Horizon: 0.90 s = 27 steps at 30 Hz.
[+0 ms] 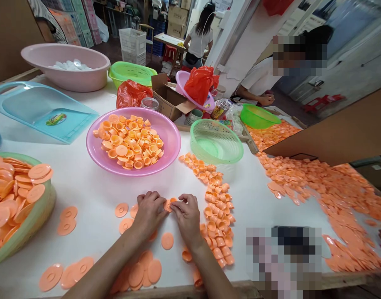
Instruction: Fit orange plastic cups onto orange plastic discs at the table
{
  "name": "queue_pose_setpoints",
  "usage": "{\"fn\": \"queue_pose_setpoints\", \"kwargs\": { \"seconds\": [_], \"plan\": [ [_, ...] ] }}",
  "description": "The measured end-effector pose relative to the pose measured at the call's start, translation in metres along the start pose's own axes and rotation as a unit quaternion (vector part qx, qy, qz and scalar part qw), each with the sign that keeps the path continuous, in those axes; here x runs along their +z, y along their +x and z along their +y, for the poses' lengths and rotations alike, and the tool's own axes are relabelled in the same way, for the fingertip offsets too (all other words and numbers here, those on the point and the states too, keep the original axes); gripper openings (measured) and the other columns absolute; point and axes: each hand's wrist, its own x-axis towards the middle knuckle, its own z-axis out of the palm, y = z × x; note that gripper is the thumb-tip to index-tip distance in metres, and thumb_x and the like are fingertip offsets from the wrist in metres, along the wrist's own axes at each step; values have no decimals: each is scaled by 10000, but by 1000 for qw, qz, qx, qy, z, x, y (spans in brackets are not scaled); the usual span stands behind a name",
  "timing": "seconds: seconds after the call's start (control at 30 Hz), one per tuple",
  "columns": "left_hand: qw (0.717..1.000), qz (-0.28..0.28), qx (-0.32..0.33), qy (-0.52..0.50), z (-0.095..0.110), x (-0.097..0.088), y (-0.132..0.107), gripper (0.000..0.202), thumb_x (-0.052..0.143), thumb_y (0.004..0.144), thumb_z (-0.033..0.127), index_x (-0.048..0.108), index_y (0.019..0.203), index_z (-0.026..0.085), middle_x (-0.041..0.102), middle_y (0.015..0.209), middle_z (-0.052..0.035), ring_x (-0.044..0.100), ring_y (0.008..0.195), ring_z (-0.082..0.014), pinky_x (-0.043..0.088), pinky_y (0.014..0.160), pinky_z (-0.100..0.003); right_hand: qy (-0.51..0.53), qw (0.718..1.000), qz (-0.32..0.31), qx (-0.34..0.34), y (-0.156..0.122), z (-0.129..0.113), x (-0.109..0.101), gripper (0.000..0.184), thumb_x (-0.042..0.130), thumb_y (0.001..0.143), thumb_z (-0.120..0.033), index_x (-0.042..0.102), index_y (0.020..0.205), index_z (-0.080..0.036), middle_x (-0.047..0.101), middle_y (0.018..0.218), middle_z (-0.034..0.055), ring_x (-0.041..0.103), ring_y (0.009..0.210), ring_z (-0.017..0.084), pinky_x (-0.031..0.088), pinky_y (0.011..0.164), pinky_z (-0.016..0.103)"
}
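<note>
Head view: left hand [149, 214] and right hand [188, 219] are close together on the white table [94, 195], fingers curled narrow, tips pinching a small orange plastic piece [169, 204] between them. Its exact shape is partly hidden by the fingers. Flat orange discs [126, 225] lie just left of and below the hands, one by the left wrist, more under the forearms. A long heap of orange plastic cups [217, 207] runs just beside the right hand, up toward a pale green basket [217, 141]. A pink basin [174, 141] full of the same cups sits ahead of the hands. Left side - a green-rimmed bowl [37, 236] stacked with flat discs. Far left, a teal plastic tray [44, 110] and a big pink tub [66, 79] holding something white. Right side - a wide spread of orange discs [327, 191] covers the table. Beyond it a co-worker in a white shirt [259, 79] rests a hand [265, 99] near a green bowl [257, 116].
</note>
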Motion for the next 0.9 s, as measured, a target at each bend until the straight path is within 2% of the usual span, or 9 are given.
{"fn": "queue_pose_setpoints", "kwargs": {
  "seconds": [0.13,0.33,0.47,0.57,0.67,0.8,0.9],
  "plan": [
    [1000,2,3,0,1,0,-2,83,615,834,263,686,866,236,626,883,-29,524,892,-198,291,828,-382,4,1000,-30,-5,-8,-6,11,171,539,899,-122,674,858,-218,551,928,53,535,904,186,493,791,318],
    [999,-27,-30,-31,3,-8,7,162,547,837,213,703,797,234,664,820,-25,559,862,-195,324,811,-366,-52,995,-66,-46,-12,-10,10,207,473,940,-136,641,851,-218,523,913,55,525,859,180,477,731,296],
    [982,-90,-101,-131,8,-11,25,192,530,789,191,710,730,224,697,745,-9,589,709,-145,372,672,-276,-130,988,-62,-53,-11,-8,7,204,486,954,-196,651,839,-232,537,858,51,499,828,191,445,682,288],
    [974,-114,-131,-143,12,-7,34,144,554,706,153,675,640,195,672,640,-2,567,619,-131,360,585,-244,-151,983,-85,-58,-12,-3,5,224,460,963,-178,654,860,-223,560,767,35,497,759,181,411,644,269],
    [972,-120,-138,-146,10,-1,34,159,536,713,154,641,596,178,650,601,-3,552,599,-123,358,565,-233,-162,978,-110,-70,-14,2,7,253,435,960,-138,646,839,-206,589,703,27,507,697,169,374,622,263],
    [971,-113,-129,-169,2,2,34,172,519,741,183,649,629,169,654,624,-3,560,618,-120,373,572,-224,-181,973,-134,-51,-14,0,13,273,419,957,-134,656,836,-193,637,714,47,546,710,174,367,635,264],
    [974,-106,-120,-162,4,2,34,158,527,710,157,644,603,164,630,582,4,542,587,-117,360,555,-223,-140,978,-155,-11,-8,-8,8,269,425,951,-148,678,873,-196,676,760,52,582,732,176,394,656,263]
  ]
}}
